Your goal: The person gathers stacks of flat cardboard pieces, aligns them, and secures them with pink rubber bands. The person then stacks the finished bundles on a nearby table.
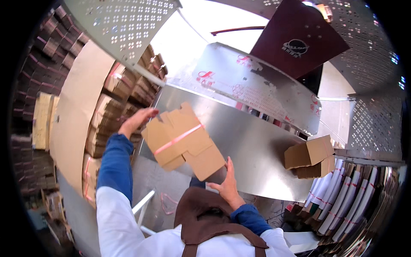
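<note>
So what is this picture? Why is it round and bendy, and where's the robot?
There is no robot here. A person wears a camera on their head, looking down, and its very wide lens bends straight things near the rim. The left hand and right hand are bare, and poke out of blue sleeves. Between them is a flat bundle of brown cardboard with a pink band around it. The right thumb and fingers are spread by one corner; I can't tell how firmly the bundle is held. Below it is a shiny metal table, with a folded cardboard piece at its right end.
</note>
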The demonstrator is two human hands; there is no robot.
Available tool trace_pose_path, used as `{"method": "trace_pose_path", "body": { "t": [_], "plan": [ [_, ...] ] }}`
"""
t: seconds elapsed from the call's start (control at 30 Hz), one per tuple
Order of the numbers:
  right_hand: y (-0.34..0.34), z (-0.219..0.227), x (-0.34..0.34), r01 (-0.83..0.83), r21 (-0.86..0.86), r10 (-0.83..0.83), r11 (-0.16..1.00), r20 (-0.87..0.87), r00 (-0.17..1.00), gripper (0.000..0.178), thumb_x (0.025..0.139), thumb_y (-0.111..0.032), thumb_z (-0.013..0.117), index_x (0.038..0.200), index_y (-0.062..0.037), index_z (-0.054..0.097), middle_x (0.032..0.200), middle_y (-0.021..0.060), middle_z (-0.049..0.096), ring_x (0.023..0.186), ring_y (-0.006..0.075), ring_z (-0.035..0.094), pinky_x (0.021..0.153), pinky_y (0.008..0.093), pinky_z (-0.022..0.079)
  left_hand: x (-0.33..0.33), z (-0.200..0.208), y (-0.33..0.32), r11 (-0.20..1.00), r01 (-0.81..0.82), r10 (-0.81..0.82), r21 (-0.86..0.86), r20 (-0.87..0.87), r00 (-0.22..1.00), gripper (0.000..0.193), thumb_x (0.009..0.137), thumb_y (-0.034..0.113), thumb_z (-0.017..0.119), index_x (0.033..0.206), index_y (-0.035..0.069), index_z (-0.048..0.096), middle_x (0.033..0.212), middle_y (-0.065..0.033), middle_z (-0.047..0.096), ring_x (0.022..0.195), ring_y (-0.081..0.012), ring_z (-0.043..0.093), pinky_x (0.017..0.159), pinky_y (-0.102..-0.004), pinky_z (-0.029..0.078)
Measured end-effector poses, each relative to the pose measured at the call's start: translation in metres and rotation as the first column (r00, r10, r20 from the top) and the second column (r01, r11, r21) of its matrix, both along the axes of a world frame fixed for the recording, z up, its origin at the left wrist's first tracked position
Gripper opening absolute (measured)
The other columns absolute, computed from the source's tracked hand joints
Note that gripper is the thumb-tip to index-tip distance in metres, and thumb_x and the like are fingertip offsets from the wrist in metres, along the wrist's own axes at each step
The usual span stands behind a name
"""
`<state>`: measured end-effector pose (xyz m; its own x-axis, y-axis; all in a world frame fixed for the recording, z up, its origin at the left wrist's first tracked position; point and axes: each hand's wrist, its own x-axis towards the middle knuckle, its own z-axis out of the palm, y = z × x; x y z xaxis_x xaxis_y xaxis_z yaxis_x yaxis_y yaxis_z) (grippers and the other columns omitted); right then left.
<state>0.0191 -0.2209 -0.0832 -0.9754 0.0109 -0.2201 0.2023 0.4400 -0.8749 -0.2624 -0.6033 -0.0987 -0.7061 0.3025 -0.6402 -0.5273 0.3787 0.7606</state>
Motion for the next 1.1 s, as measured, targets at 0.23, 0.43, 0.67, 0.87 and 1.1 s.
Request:
{"method": "trace_pose_path", "body": {
  "t": [0.23, 0.43, 0.67, 0.87, 1.1],
  "plan": [
    [0.007, -0.069, -0.070, -0.059, -0.302, 0.075, 0.952, 0.043, 0.996, 0.074, 0.077, 0.001, 0.071, 0.140, 0.0000, 0.033, 0.137, 0.0157, 0.046, 0.122, 0.0235, 0.047, 0.103, 0.0358, 0.038, 0.041, -0.077, 0.029, 0.584, -0.366, 0.269, 0.725, 0.253, 0.929, 0.052, 0.098, 0.044, 0.042, 0.126, 0.001, 0.054, 0.120, -0.0085, 0.061, 0.111, -0.0188, 0.057, 0.094, -0.0323, 0.045],
    [0.033, -0.035, -0.014, -0.023, -0.360, 0.137, 0.933, 0.296, 0.945, 0.042, 0.089, -0.013, 0.063, 0.125, 0.0009, 0.048, 0.118, 0.0073, 0.058, 0.104, 0.0166, 0.054, 0.090, 0.0319, 0.045, 0.050, -0.033, 0.031, 0.776, -0.389, 0.287, 0.497, 0.271, 0.919, 0.066, 0.098, 0.058, 0.030, 0.137, 0.007, 0.046, 0.135, -0.0056, 0.052, 0.122, -0.0186, 0.049, 0.099, -0.0364, 0.042],
    [0.114, 0.042, 0.051, 0.557, -0.574, -0.151, 0.600, 0.602, 0.784, 0.064, 0.095, -0.060, 0.038, 0.111, -0.0017, 0.058, 0.077, 0.0085, 0.063, 0.064, 0.0168, 0.060, 0.062, 0.0286, 0.051, 0.116, 0.031, 0.119, 0.943, 0.190, -0.258, 0.271, 0.242, 0.935, 0.073, 0.095, 0.063, 0.029, 0.140, 0.006, 0.042, 0.136, -0.0060, 0.051, 0.124, -0.0203, 0.047, 0.103, -0.0375, 0.039],
    [0.215, 0.004, 0.151, 0.796, -0.448, -0.087, 0.406, 0.849, 0.522, 0.066, 0.093, -0.066, 0.030, 0.100, -0.0082, 0.062, 0.065, 0.0078, 0.062, 0.050, 0.0155, 0.057, 0.052, 0.0307, 0.051, 0.194, 0.027, 0.245, 0.885, 0.132, -0.361, 0.447, 0.477, 0.801, 0.073, 0.092, 0.068, 0.031, 0.138, 0.012, 0.045, 0.127, -0.0039, 0.057, 0.113, -0.0171, 0.055, 0.093, -0.0356, 0.046],
    [0.331, -0.019, 0.178, 0.782, -0.483, -0.023, 0.394, 0.845, 0.534, 0.062, 0.096, -0.059, 0.027, 0.100, -0.0077, 0.060, 0.062, 0.0092, 0.062, 0.048, 0.0164, 0.057, 0.052, 0.0329, 0.053, 0.315, 0.012, 0.357, 0.984, -0.017, -0.042, 0.176, 0.324, 0.945, 0.066, 0.089, 0.050, 0.059, 0.138, 0.010, 0.040, 0.126, -0.0050, 0.053, 0.114, -0.0194, 0.052, 0.089, -0.0359, 0.047]
  ]
}}
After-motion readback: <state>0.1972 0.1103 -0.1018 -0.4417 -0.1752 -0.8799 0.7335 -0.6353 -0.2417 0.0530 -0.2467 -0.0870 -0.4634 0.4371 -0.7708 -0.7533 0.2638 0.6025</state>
